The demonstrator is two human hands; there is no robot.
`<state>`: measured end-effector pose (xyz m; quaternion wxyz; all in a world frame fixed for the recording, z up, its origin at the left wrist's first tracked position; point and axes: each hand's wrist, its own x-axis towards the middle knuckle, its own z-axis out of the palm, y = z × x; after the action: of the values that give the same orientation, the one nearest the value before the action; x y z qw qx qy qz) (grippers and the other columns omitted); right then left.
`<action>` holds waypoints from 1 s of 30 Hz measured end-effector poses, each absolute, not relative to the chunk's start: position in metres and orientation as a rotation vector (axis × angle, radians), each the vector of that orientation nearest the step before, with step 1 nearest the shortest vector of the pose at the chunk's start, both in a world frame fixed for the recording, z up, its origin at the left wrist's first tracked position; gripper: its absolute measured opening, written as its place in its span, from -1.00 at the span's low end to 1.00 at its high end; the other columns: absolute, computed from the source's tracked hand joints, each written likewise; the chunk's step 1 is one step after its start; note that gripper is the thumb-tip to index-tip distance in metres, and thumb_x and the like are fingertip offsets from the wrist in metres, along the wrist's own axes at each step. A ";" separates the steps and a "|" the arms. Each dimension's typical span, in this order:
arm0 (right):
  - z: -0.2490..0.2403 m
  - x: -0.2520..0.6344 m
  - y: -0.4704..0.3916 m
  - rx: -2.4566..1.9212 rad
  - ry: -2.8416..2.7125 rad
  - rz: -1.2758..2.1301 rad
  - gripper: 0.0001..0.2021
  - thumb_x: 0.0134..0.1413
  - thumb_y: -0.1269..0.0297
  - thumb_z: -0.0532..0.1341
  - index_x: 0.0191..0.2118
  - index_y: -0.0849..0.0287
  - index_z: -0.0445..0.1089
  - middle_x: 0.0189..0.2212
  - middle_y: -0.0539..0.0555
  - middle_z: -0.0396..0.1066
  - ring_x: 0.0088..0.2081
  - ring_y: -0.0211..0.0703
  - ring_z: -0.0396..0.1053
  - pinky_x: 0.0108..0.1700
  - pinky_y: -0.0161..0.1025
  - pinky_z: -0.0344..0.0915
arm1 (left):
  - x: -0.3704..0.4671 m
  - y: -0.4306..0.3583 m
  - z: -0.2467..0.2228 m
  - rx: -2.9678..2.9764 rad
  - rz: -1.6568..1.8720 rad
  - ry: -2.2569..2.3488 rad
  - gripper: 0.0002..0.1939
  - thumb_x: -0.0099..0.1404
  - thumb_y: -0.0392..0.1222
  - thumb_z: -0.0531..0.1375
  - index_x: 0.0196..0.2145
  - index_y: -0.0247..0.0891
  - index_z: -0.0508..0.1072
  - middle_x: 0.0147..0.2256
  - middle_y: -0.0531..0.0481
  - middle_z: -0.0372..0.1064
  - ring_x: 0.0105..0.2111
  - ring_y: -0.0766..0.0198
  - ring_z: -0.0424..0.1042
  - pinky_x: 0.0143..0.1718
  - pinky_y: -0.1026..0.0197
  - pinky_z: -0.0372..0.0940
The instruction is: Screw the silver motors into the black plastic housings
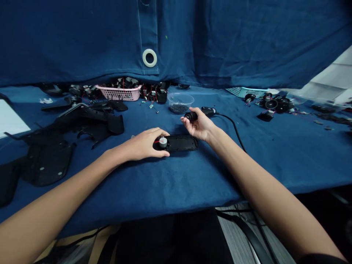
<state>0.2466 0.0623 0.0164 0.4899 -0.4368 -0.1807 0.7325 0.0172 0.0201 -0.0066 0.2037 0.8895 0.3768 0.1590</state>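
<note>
My left hand is closed around the left end of a long black plastic housing, which lies on the blue cloth. A small silver motor with red wires sits in that end, between thumb and fingers. Above the housing's right end, my right hand grips a black corded electric screwdriver, its tip pointing left. The screwdriver's back end and cable trail to the right. Just beyond this hand stands a clear round tub holding many small dark screws.
Black plastic shells lie to the left. At the back are a pink basket full of parts and a light blue basket. Black motor parts sit at right. A blue curtain hangs over the table's far side.
</note>
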 end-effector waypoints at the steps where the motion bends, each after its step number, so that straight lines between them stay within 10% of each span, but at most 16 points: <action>1: 0.015 0.246 0.063 -1.080 -0.455 1.772 -0.65 0.28 0.12 0.08 -0.21 0.41 0.33 -0.55 0.12 0.42 -0.62 -0.37 0.38 -0.55 -0.54 0.41 | 0.015 0.020 -0.007 2.489 0.450 1.063 -0.42 0.14 0.15 0.27 0.04 -0.17 0.37 -0.01 -0.07 0.35 -0.03 0.06 0.37 0.01 0.04 0.26; 18: -0.004 0.238 0.063 -1.413 -0.923 1.826 -0.53 0.35 0.06 -0.02 -0.27 0.43 0.38 -0.48 0.26 0.48 -0.51 -0.25 0.48 -0.45 -0.42 0.48 | 0.000 0.031 -0.002 2.310 1.100 1.214 -0.39 0.18 -0.07 0.24 0.16 -0.21 0.24 0.02 -0.08 0.34 0.01 0.14 0.37 0.12 0.07 0.24; 26: -0.001 0.233 0.054 -1.358 -1.246 1.457 -0.89 0.20 0.39 0.15 -0.28 0.34 0.38 -0.41 0.21 0.49 -0.48 -0.23 0.46 -0.37 -0.28 0.51 | 0.003 0.034 0.003 1.860 1.343 1.238 -0.53 0.15 0.02 0.30 -0.06 -0.29 0.38 -0.17 -0.06 0.45 -0.17 0.20 0.44 -0.07 0.16 0.33; 30: 0.011 0.233 0.044 -1.017 -1.687 0.930 -0.57 0.01 0.39 0.32 0.05 0.14 0.33 0.01 0.14 0.41 -0.05 -0.17 0.42 -0.06 -0.25 0.43 | 0.001 0.037 0.004 1.793 1.320 1.275 -0.59 0.26 0.11 0.20 -0.13 -0.27 0.48 -0.35 0.01 0.42 -0.38 0.27 0.40 -0.36 0.25 0.30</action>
<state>0.2329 0.0441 0.0114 0.4633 -0.4136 -0.6864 0.3783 0.0010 0.0372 0.0037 0.2838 0.6702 0.4766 0.4932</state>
